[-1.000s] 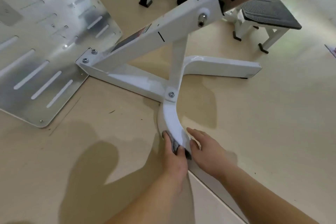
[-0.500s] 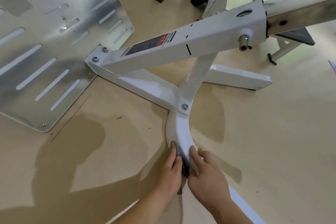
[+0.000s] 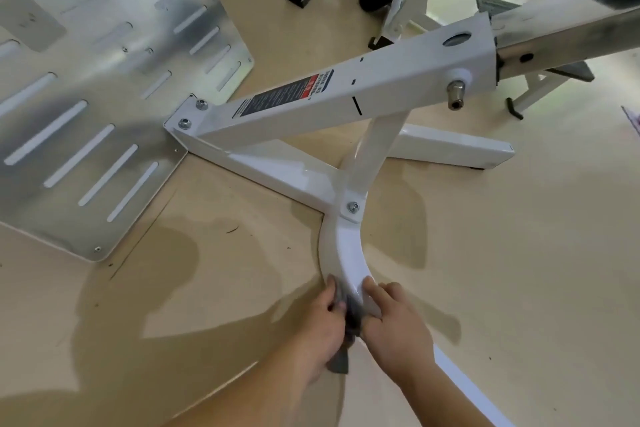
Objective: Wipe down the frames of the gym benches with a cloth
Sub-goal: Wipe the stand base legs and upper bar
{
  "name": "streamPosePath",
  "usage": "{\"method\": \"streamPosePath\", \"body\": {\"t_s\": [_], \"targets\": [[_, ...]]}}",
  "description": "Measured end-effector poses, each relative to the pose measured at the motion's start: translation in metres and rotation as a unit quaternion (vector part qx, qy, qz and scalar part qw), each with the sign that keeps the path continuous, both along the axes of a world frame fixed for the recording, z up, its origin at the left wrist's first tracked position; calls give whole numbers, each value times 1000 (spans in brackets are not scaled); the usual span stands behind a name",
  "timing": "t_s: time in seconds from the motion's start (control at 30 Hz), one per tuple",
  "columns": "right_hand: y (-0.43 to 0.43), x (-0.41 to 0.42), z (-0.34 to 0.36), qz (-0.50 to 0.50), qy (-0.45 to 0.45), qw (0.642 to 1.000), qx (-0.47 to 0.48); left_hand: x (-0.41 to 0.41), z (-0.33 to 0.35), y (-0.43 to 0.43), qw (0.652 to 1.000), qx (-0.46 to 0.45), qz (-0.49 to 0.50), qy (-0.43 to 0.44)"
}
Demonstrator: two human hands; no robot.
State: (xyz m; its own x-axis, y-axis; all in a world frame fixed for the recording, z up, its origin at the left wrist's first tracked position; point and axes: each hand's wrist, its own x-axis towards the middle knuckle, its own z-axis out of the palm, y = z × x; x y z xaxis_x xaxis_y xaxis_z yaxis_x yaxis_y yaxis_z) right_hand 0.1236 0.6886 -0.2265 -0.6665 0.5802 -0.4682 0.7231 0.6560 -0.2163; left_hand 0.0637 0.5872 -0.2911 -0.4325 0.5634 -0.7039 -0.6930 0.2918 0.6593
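Mid-wipe, curved frame leg [image 3: 341,253]: L hand [image 3: 322,326] fingers curl round grey cloth [image 3: 341,362], R hand [image 3: 394,326] fingers flat on leg; next prob slide cloth twd bolt [image 3: 353,207]

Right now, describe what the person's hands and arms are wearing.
Nothing is worn. The left hand and right hand are bare, with no gloves, rings or watch in view, and both forearms are bare too, no sleeves showing.
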Motion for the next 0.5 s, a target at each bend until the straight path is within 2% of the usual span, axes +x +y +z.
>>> {"method": "streamPosePath", "body": {"t_s": [0.07,0.13,0.2,0.23,0.3,0.37,0.43,0.5], "targets": [[0,-3,9,-28,-18,998,-50,10,5,-13,1000,0,-4,-19],[0,-10,21,-47,-34,995,-75,-5,19,-17,998,-25,58,-9],[-5,-20,37,-88,9,994,-64,-25,41,-22,995,-53,82,27],[-12,-26,49,-127,68,987,-77,-34,54,-28,994,-57,78,42],[-35,-43,75,-218,163,944,-188,-53,84,-44,995,-36,84,40],[-61,-63,98,-264,168,884,-348,-70,112,-59,995,-7,100,16],[-80,-80,118,-247,169,874,-383,-88,138,-70,993,31,109,-33],[-91,-97,134,-237,189,885,-353,-102,156,-83,989,60,112,-74]]}}
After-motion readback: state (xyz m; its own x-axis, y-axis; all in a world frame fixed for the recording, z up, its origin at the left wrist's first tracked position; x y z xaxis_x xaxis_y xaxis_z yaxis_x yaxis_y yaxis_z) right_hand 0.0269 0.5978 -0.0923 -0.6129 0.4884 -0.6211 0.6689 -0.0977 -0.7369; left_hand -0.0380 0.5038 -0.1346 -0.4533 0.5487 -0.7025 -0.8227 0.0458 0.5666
